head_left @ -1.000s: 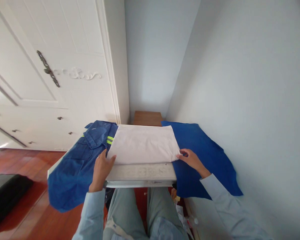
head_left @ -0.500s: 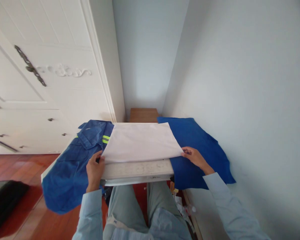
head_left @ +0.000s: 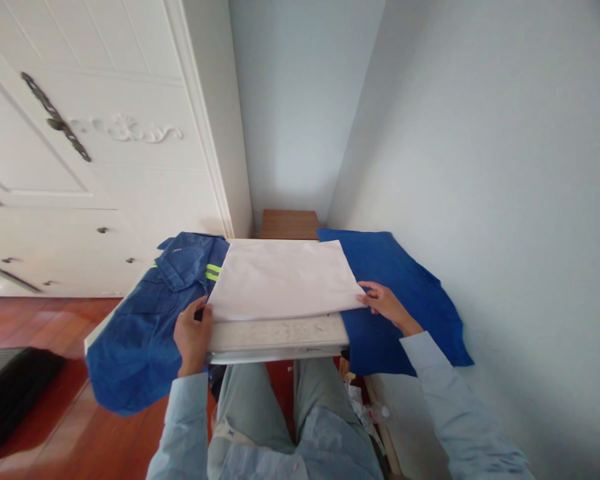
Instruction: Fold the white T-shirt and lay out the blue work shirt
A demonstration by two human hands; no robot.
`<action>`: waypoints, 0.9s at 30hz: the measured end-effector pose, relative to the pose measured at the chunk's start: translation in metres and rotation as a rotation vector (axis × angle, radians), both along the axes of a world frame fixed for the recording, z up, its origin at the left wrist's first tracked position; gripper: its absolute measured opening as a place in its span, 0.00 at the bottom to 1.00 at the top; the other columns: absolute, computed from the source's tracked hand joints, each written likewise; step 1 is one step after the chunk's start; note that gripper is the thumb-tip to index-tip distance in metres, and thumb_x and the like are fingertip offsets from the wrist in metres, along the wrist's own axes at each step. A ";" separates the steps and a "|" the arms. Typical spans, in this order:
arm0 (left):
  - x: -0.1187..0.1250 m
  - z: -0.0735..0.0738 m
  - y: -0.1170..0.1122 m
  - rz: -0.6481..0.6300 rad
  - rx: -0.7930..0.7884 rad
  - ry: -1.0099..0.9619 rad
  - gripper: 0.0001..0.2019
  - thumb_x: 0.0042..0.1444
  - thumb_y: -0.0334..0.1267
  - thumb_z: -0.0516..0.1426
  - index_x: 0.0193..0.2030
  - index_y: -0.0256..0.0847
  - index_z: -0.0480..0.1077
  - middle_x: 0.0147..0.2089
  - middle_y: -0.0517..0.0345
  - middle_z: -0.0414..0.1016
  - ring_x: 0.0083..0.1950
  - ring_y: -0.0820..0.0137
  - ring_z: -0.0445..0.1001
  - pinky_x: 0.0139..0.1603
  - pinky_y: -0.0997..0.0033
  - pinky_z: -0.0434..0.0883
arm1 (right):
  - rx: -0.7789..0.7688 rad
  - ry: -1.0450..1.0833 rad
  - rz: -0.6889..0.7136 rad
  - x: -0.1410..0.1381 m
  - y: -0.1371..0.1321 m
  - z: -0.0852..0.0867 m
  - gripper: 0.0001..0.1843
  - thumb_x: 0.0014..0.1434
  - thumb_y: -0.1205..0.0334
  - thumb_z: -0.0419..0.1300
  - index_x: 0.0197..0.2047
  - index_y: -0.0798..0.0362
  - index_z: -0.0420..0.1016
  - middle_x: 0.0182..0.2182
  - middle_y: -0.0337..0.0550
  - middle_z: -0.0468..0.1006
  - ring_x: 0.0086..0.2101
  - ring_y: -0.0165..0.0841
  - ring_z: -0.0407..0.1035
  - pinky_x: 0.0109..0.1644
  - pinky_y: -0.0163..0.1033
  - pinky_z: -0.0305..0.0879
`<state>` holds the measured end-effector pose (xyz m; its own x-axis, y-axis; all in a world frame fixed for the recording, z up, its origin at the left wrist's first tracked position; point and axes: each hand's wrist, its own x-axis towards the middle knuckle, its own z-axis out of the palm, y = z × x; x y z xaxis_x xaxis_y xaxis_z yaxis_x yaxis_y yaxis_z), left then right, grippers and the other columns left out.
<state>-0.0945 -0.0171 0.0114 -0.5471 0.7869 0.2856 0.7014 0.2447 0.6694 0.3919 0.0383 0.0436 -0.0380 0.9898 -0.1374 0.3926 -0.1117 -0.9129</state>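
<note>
A smooth, flat white cloth (head_left: pixel 283 280) lies across the middle of the table (head_left: pixel 280 335), its near edge a little back from the table's front edge. At the near left corner, my left hand (head_left: pixel 194 333) is closed, pinching the fabric between thumb and fingers. My right hand (head_left: pixel 384 307) grips the near right corner, with its fingers bent over the edge. Left of the cloth is a blue work garment (head_left: pixel 150 333) with a collar and a yellow-and-grey reflective stripe. To the right, blue fabric (head_left: pixel 400 287) sticks out beside the white cloth and hangs over the table edge.
A white wardrobe (head_left: pixel 145 180) stands at the left, and a pale wall (head_left: pixel 480 167) rises close on the right. Behind the table is a brown wooden surface (head_left: pixel 290 223). A black object (head_left: pixel 20 393) lies on the reddish wooden floor (head_left: pixel 95 440).
The camera view has shifted slightly. My right hand has changed its finger position a little at the cloth's right corner. My left hand stays at the left corner.
</note>
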 end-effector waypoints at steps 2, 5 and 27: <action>0.002 0.000 0.000 0.021 -0.002 -0.001 0.20 0.59 0.45 0.52 0.52 0.38 0.76 0.45 0.47 0.80 0.50 0.56 0.76 0.51 0.60 0.71 | -0.007 -0.024 -0.038 0.006 0.002 -0.002 0.30 0.48 0.55 0.72 0.53 0.57 0.75 0.22 0.38 0.77 0.16 0.26 0.63 0.19 0.31 0.58; 0.004 0.001 0.000 0.042 -0.008 0.010 0.20 0.59 0.44 0.51 0.52 0.38 0.76 0.45 0.46 0.80 0.48 0.56 0.76 0.49 0.59 0.71 | -0.027 -0.045 -0.045 0.014 0.002 -0.003 0.26 0.48 0.56 0.72 0.50 0.57 0.77 0.23 0.39 0.78 0.16 0.27 0.64 0.19 0.31 0.58; 0.008 0.004 0.000 0.056 -0.027 0.060 0.20 0.60 0.42 0.51 0.51 0.38 0.77 0.45 0.45 0.80 0.48 0.56 0.75 0.48 0.60 0.70 | -0.047 -0.014 -0.136 0.002 0.020 0.003 0.29 0.49 0.55 0.71 0.52 0.60 0.75 0.19 0.36 0.74 0.14 0.26 0.60 0.17 0.32 0.52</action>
<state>-0.0868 -0.0168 0.0150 -0.5734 0.7630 0.2983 0.7245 0.3022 0.6195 0.3944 0.0587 0.0466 0.0980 0.9782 -0.1830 0.3839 -0.2068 -0.8999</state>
